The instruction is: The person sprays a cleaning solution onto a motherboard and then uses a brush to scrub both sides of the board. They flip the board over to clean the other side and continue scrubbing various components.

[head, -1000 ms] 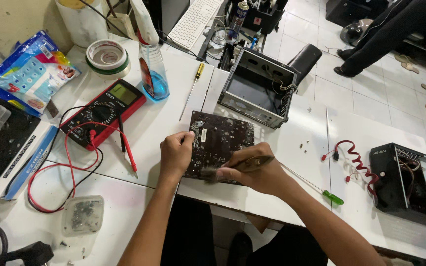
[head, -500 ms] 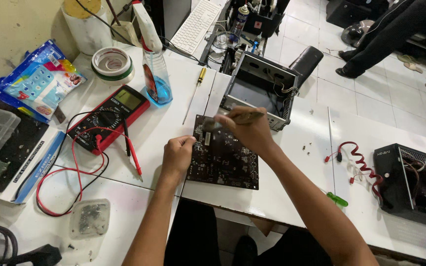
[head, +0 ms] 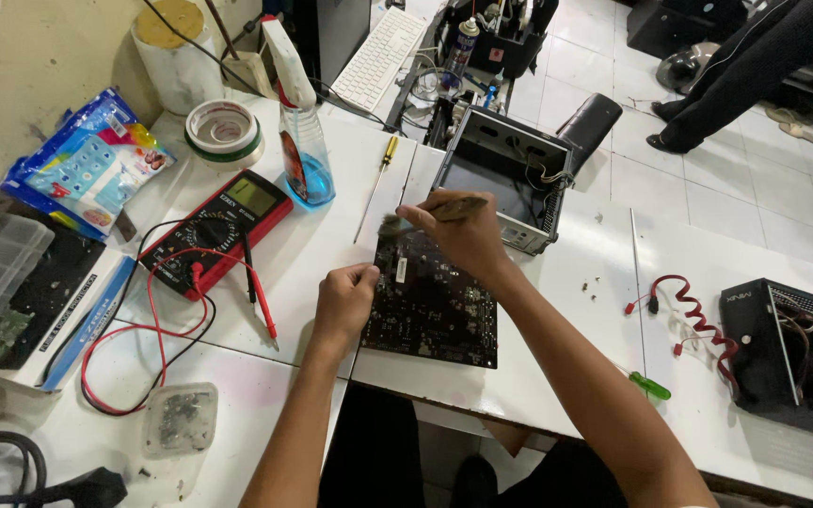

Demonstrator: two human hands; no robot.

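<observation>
Blue packet (head: 87,174) far left — hands (head: 342,299) on board (head: 435,306).

Blue glossy plastic packet with multicoloured print (head: 87,174): table, 10 o'clock, lying flat by the wall. Grey-green rectangular screen (head: 252,196) on red multimeter, 11 o'clock of centre. White-and-blue flat cardboard box (head: 68,320): 9 o'clock, beneath a clear tray.

Circuit board (head: 435,306) on table (head: 331,235); multimeter (head: 218,230) left, open case (head: 505,179) behind.
</observation>
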